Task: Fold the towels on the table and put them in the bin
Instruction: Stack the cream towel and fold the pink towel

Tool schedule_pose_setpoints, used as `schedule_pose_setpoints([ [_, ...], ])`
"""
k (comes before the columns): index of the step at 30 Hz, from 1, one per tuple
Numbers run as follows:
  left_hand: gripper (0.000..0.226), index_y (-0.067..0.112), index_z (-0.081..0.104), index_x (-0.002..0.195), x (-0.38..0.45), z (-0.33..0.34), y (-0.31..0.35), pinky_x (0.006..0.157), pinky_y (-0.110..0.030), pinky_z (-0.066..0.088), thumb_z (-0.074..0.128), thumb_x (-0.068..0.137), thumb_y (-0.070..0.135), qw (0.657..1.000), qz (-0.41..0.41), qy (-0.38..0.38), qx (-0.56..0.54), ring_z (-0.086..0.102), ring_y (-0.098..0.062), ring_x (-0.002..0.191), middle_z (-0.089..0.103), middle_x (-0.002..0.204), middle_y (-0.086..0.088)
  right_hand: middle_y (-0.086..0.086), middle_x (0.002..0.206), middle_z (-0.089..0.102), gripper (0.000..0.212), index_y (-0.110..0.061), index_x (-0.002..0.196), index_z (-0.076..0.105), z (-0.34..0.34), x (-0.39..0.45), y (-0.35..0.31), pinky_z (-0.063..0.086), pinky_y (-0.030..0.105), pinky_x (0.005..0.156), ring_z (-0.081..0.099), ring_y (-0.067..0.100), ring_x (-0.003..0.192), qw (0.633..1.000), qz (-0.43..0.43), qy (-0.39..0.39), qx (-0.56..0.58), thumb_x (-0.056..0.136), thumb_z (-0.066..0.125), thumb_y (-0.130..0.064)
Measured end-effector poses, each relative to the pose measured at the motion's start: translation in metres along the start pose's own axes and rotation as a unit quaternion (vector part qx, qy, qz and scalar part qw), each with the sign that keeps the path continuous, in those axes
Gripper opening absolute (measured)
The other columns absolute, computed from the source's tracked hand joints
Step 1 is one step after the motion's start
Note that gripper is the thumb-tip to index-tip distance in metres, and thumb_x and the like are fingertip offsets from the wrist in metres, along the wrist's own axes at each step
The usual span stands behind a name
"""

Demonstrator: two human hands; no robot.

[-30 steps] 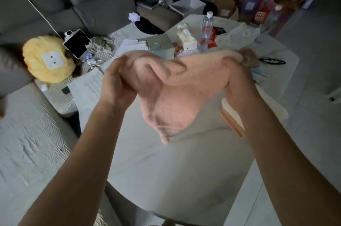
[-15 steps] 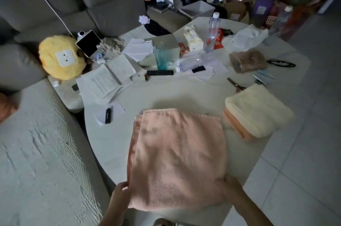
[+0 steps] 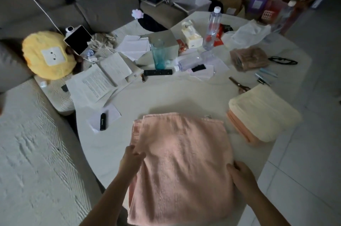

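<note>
Hands [image 3: 132, 159] moved up pink towel's [image 3: 181, 163] sides — flattening

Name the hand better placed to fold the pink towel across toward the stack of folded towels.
Left. The left hand rests on the pink towel's left edge, the side farthest from the folded stack, so it could sweep that edge over. The right hand lies at the stack-side edge.
</note>
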State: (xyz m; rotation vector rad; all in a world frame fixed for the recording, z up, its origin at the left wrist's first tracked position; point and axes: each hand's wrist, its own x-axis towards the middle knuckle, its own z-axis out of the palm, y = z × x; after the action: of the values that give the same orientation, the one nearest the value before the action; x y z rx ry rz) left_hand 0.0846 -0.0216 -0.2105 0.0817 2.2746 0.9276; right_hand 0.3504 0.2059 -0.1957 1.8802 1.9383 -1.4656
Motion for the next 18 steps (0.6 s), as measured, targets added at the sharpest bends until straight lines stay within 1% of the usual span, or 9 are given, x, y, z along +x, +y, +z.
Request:
schedule_pose_setpoints([
  [4,0.038,0.004,0.058,0.118,0.045,0.003,0.029,0.079,-0.047,0.053,0.067,0.085,0.022,1.000,0.009,0.016,0.003,0.067,-0.034,0.093,0.066,0.091,-0.002,0.002,0.092,0.063,0.008,-0.020,0.091,0.062,0.004,0.025,-0.032,0.050,0.045,0.083,0.060,0.021,0.081,0.997,-0.032,0.044,0.047,0.096,0.058,-0.024],
  [6,0.042,0.010,0.058,0.124,0.060,0.002,0.040,0.085,-0.042,0.052,0.069,0.088,0.028,0.999,0.008,0.028,-0.018,0.064,-0.026,0.095,0.064,0.098,0.002,0.008,0.097,0.064,0.008,-0.017,0.095,0.064,0.009,0.038,-0.048,0.051,0.045,0.084,0.062,0.027,0.084,0.993,-0.010,0.050,0.110,0.097,0.059,-0.023],
  [7,0.041,0.013,0.061,0.124,0.065,-0.002,0.045,0.084,-0.036,0.050,0.069,0.088,0.031,0.999,0.011,0.033,-0.031,0.063,-0.022,0.093,0.065,0.100,0.003,0.011,0.102,0.066,0.015,-0.011,0.103,0.065,0.010,0.045,-0.054,0.053,0.043,0.080,0.064,0.031,0.086,0.990,0.010,0.047,0.131,0.097,0.059,-0.024],
  [9,0.021,0.020,0.072,0.103,0.064,-0.013,0.051,0.075,-0.031,0.050,0.068,0.087,0.033,0.997,0.028,0.035,-0.069,0.066,-0.017,0.083,0.071,0.089,0.006,0.009,0.097,0.070,0.022,-0.005,0.105,0.066,0.009,0.048,-0.063,0.049,0.031,0.059,0.067,0.024,0.076,0.989,0.034,0.028,0.141,0.095,0.062,-0.024],
  [10,0.011,0.025,0.073,0.088,0.059,-0.022,0.051,0.071,-0.031,0.051,0.066,0.086,0.034,0.994,0.039,0.037,-0.092,0.068,-0.014,0.077,0.074,0.080,0.007,0.005,0.087,0.073,0.019,-0.006,0.100,0.070,0.007,0.048,-0.066,0.046,0.026,0.052,0.067,0.017,0.067,0.991,0.023,0.015,0.128,0.094,0.064,-0.023],
  [12,0.014,0.030,0.073,0.079,0.046,-0.042,0.043,0.061,-0.027,0.054,0.061,0.083,0.036,0.991,0.057,0.059,-0.107,0.069,-0.005,0.066,0.075,0.074,0.011,-0.005,0.072,0.075,0.017,-0.016,0.089,0.076,0.002,0.044,-0.070,0.044,0.022,0.049,0.066,0.007,0.058,0.996,-0.013,0.006,0.092,0.093,0.063,-0.028],
  [15,0.020,0.025,0.071,0.074,0.038,-0.059,0.002,0.054,-0.030,0.045,0.061,0.090,0.030,0.993,0.024,0.086,-0.073,0.063,-0.012,0.059,0.071,0.064,0.004,-0.001,0.075,0.075,0.020,-0.019,0.083,0.075,0.004,0.040,-0.065,0.047,0.030,0.063,0.067,0.014,0.072,1.000,-0.019,-0.005,0.004,0.090,0.062,-0.032],
  [17,0.023,0.017,0.069,0.073,0.041,-0.056,-0.021,0.059,-0.035,0.044,0.061,0.093,0.021,0.998,-0.013,0.042,-0.044,0.059,-0.020,0.063,0.067,0.061,-0.003,0.001,0.079,0.073,0.022,-0.017,0.080,0.072,0.011,0.038,-0.055,0.046,0.032,0.067,0.066,0.020,0.079,0.997,-0.013,-0.043,-0.068,0.093,0.059,-0.029],
  [18,0.020,0.015,0.068,0.076,0.044,-0.052,-0.027,0.063,-0.037,0.046,0.061,0.093,0.022,1.000,-0.017,0.013,-0.019,0.060,-0.022,0.066,0.068,0.066,-0.004,0.001,0.078,0.071,0.023,-0.017,0.075,0.069,0.015,0.035,-0.050,0.044,0.033,0.066,0.065,0.022,0.078,0.994,0.000,-0.063,-0.091,0.093,0.058,-0.026],
])
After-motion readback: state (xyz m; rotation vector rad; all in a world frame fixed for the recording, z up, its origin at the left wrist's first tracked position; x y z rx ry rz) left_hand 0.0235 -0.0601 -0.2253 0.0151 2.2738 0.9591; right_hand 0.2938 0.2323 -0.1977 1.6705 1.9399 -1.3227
